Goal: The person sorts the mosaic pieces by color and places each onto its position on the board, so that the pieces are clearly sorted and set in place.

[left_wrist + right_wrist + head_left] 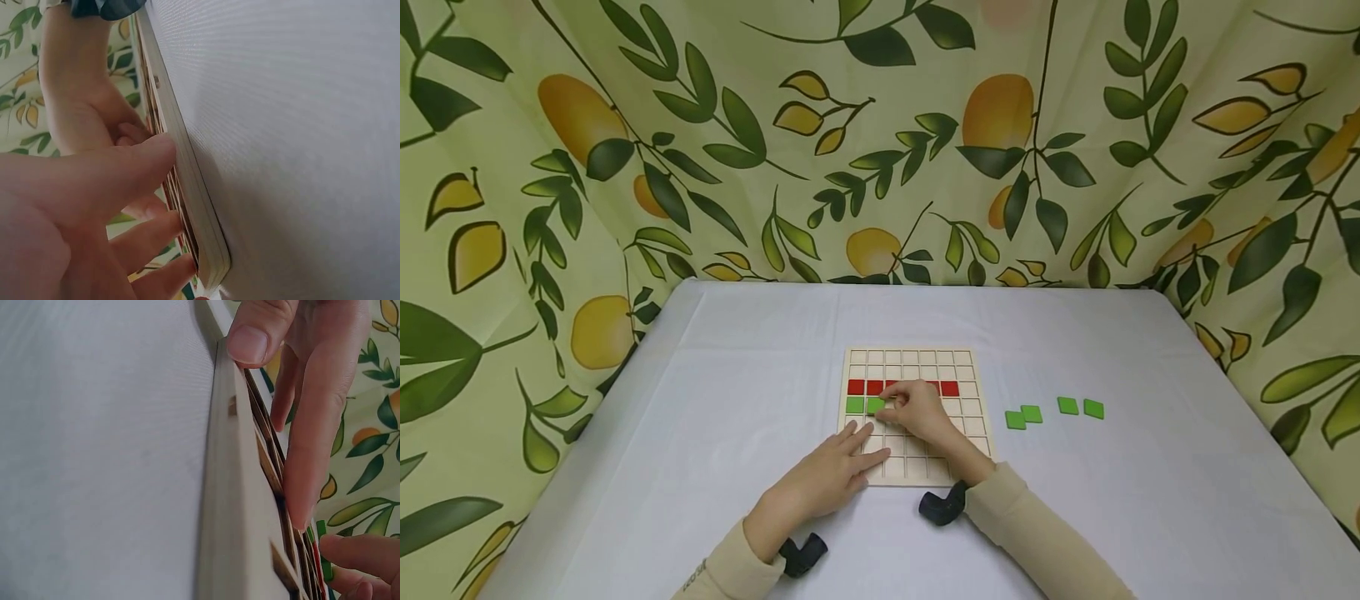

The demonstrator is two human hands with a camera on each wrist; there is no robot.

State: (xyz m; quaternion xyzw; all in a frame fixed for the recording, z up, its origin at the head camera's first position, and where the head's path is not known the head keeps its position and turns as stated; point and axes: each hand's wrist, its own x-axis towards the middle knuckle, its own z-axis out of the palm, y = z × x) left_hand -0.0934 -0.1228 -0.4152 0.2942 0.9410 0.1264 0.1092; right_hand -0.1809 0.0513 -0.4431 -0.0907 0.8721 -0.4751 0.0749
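A pale wooden grid board (925,471) lies on the table, with a row of red tiles (950,389) across it, partly hidden by my right hand (917,412). Below the red row's left end sits one green tile (855,405). Beside it, my right thumb and index finger pinch another green tile (876,406) over the neighbouring cell; the right wrist view shows this tile (325,550) edge-on at the fingertips. My left hand (823,475) rests on the board's near left corner, fingers spread, the thumb (159,156) at its near edge.
Several loose green tiles (1068,406) lie right of the board, two of them touching. A white cloth (737,358) covers the table. Behind and at both sides hangs a curtain (880,167) printed with fruit and leaves. Black wrist devices (943,504) sit by both cuffs.
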